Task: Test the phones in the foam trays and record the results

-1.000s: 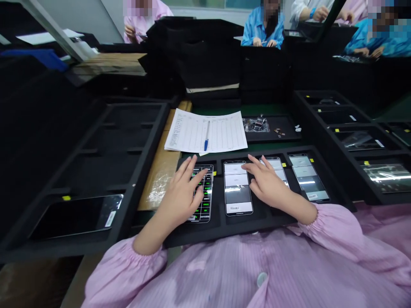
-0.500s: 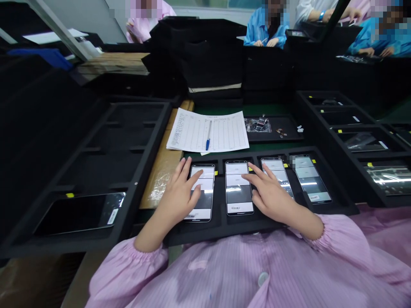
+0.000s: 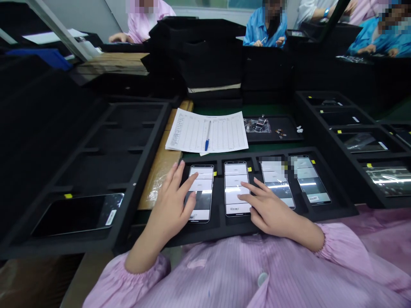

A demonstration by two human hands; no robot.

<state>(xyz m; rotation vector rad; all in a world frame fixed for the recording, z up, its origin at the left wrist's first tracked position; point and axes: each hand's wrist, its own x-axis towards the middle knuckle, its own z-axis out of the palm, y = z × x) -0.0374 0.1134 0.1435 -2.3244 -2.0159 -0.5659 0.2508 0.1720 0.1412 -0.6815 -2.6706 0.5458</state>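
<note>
Several lit smartphones lie face up in the slots of a black foam tray (image 3: 237,227) in front of me. My left hand (image 3: 171,196) is open over the leftmost smartphone (image 3: 205,186), its index fingertip at the upper part of the screen. Over the second smartphone (image 3: 233,171), my right hand (image 3: 271,209) is open with fingers spread, two fingertips at the middle of the screen. A third smartphone (image 3: 282,192) and a fourth smartphone (image 3: 316,184) lie to the right, untouched. Small yellow tabs stick out beside the phones.
Behind the tray are printed sheets (image 3: 192,132) with a pen (image 3: 208,134) on them, and a small tray (image 3: 269,137) of bagged parts. A left tray (image 3: 128,214) holds a dark phone (image 3: 80,214). More phones fill a right tray (image 3: 346,156). Co-workers sit beyond stacked black trays (image 3: 212,55).
My right hand has moved slightly down the second phone's screen, whose dark band has turned white. My left hand has shifted a little left and down. A co-worker's hand at back left has lowered.
</note>
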